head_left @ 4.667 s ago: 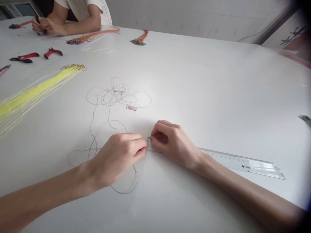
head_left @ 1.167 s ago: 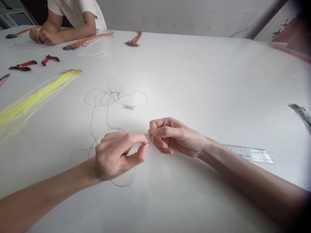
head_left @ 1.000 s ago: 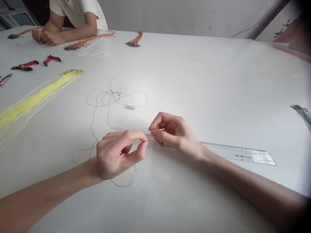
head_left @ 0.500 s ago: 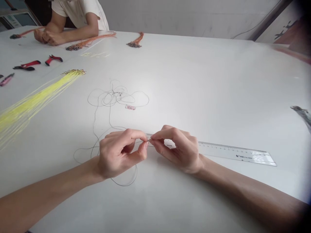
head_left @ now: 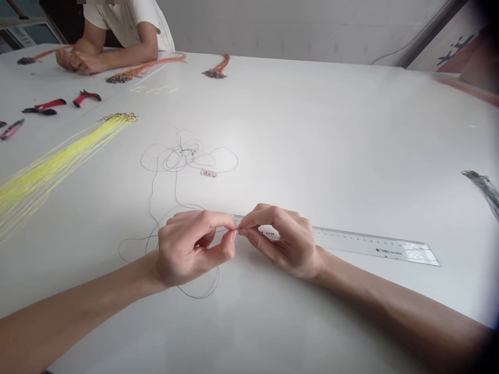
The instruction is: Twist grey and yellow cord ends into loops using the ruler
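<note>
My left hand (head_left: 197, 246) pinches a thin dark thread (head_left: 176, 187) between thumb and forefinger. Touching it fingertip to fingertip, my right hand (head_left: 283, 239) is closed in a pinch on the same thread; the bit between the fingers is mostly hidden. Loose loops of the thread lie on the white table around and beyond my left hand. A clear ruler (head_left: 407, 252) lies under and behind my right hand, its left part partly covered by the fingers. Just beyond the hands is a small label with red print (head_left: 209, 173).
A bundle of yellow cords (head_left: 66, 156) lies at left, near red-handled pliers (head_left: 50, 105), a second pair (head_left: 86, 97) and a pink tool (head_left: 13, 130). Orange cord bundles (head_left: 222, 65) lie at the far edge, where a person's forearms (head_left: 125, 56) rest. A grey bundle (head_left: 483, 184) is at right.
My right hand has moved slightly left, closing the small gap between the two pinches. The left hand has barely moved.
</note>
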Demonstrator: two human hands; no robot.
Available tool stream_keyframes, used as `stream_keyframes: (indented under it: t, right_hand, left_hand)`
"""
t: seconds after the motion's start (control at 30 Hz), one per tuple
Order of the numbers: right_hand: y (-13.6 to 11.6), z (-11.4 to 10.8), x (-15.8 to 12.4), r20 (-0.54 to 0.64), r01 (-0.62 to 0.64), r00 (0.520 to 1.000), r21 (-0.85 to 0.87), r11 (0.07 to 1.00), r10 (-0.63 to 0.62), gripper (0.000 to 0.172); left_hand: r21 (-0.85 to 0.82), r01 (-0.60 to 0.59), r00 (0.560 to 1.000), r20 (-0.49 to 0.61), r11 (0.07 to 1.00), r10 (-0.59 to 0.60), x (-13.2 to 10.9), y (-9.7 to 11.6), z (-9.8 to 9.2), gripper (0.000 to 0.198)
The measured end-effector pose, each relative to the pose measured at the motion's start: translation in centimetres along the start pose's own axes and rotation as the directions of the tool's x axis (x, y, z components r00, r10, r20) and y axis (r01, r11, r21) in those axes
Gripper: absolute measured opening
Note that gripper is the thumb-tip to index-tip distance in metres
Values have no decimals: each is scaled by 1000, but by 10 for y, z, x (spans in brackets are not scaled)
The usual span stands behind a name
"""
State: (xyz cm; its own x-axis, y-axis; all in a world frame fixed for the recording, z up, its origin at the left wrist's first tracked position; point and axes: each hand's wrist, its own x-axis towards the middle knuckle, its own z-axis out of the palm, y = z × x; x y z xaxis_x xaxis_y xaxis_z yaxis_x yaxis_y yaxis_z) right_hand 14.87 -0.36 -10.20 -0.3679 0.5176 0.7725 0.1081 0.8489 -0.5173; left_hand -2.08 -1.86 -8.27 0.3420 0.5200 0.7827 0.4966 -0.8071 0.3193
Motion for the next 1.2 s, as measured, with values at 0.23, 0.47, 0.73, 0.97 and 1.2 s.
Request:
stream_keyframes:
  t: [0.23, 0.47, 0.73, 0.97, 1.2]
  right_hand:
    - [1, 1, 0, -2, 27, 1000, 42, 999, -27, 15]
    - [1, 0, 1, 12, 63, 998, 55, 997, -64, 16]
    - [1, 0, 0, 0, 73, 997, -2, 997, -73, 18]
    - [1, 0, 0, -3, 100, 995, 4, 995, -100, 20]
    - [2, 0, 1, -22, 123, 992, 35, 992, -122, 23]
  left_hand:
    - [-7, -51, 999, 3, 999, 52, 2, -1, 1, 11]
    - [9, -31, 999, 28, 999, 31, 3, 0, -3, 11]
    - [-11, -28, 999, 44, 1000, 29, 3, -1, -2, 12]
    - [-3, -37, 998, 41, 999, 37, 3, 0, -2, 11]
    - [16, -36, 999, 31, 999, 36, 4, 1, -3, 12]
